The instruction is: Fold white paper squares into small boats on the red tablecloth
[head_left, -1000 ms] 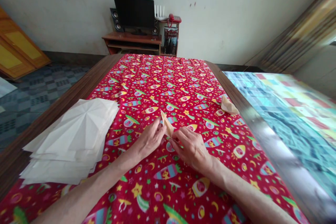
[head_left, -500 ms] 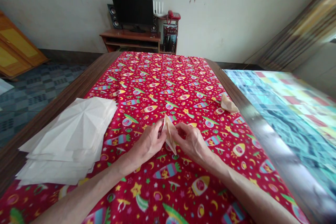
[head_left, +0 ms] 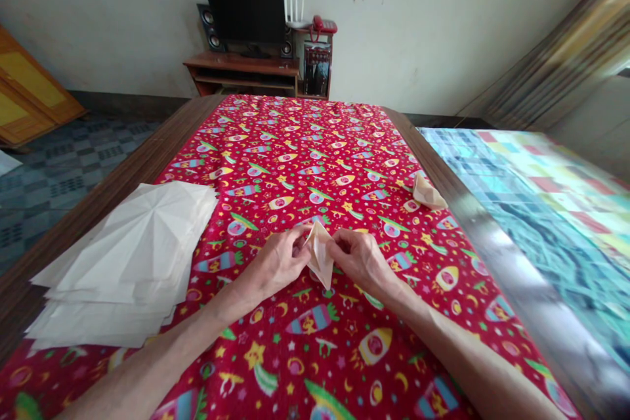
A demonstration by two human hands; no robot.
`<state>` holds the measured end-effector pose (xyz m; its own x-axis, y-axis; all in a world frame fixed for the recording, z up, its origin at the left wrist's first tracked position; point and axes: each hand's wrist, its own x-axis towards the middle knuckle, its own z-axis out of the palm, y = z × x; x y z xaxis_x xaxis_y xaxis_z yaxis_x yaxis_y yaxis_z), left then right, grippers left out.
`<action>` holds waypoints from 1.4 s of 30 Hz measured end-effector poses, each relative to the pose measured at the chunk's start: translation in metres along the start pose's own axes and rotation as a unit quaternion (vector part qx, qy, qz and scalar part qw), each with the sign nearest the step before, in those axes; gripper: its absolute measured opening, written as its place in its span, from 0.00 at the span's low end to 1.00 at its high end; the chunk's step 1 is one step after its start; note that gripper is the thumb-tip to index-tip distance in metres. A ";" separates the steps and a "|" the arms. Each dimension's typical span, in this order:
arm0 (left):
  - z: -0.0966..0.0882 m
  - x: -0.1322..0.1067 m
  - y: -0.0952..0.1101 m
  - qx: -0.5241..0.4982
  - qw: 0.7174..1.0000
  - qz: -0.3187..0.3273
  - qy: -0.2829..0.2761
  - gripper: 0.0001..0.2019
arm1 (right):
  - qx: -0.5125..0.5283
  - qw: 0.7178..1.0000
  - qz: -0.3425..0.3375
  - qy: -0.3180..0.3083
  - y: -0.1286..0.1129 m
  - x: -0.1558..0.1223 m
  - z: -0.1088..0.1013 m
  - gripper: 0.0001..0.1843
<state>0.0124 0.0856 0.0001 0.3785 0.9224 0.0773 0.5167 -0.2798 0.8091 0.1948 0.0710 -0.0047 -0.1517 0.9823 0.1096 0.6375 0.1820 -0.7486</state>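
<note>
A small piece of folded cream paper (head_left: 321, 257) stands between my two hands near the middle of the red patterned cloth (head_left: 315, 321). My left hand (head_left: 286, 251) pinches its left edge, thumb and fingers closed on it. On the opposite edge, my right hand (head_left: 359, 254) has thumb and fingertips pressed together. The paper has a pointed top and bottom and parts along the middle, showing a pale inner face. To the left lies a stack of creased white paper sheets (head_left: 142, 243). Another folded paper piece (head_left: 427, 193) rests at the cloth's right side.
The cloth covers a dark wooden table (head_left: 152, 151). Beyond its far end stands a small desk (head_left: 241, 64) with a monitor (head_left: 243, 12), speakers and a red telephone (head_left: 323, 25). A bed with a patterned cover (head_left: 531, 210) lies to the right.
The folded paper in my hands has spread wider at its middle, showing more of its inner face. Both hands keep hold and have shifted only slightly.
</note>
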 end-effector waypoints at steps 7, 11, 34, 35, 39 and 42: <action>0.005 -0.001 0.001 -0.207 0.975 -0.073 -0.045 0.17 | 0.004 1.000 -0.014 -0.003 -0.001 0.000 0.001 0.14; 0.007 -0.002 0.004 -0.290 0.950 -0.106 -0.047 0.19 | -0.009 1.000 -0.017 -0.004 -0.001 0.000 0.002 0.15; 0.002 -0.001 0.003 -0.173 0.983 -0.042 -0.054 0.21 | 0.000 0.985 -0.165 0.042 -0.005 -0.012 -0.001 0.08; 0.001 -0.002 0.006 -0.176 0.982 -0.047 -0.057 0.22 | 0.004 0.986 -0.159 0.044 -0.005 -0.011 -0.002 0.08; 0.001 -0.004 0.009 -0.176 0.981 -0.067 -0.049 0.25 | -0.001 0.987 -0.153 0.045 -0.002 -0.007 -0.010 0.08; 0.009 -0.003 -0.001 -0.175 0.981 -0.076 -0.018 0.25 | -0.042 0.986 -0.144 0.074 0.005 0.002 -0.031 0.08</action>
<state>0.0177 0.0803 -0.0064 0.3475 0.9346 -0.0761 0.2757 -0.0243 0.9609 0.2213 0.0754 0.0119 -0.2272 0.8843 0.4079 0.6462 0.4503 -0.6161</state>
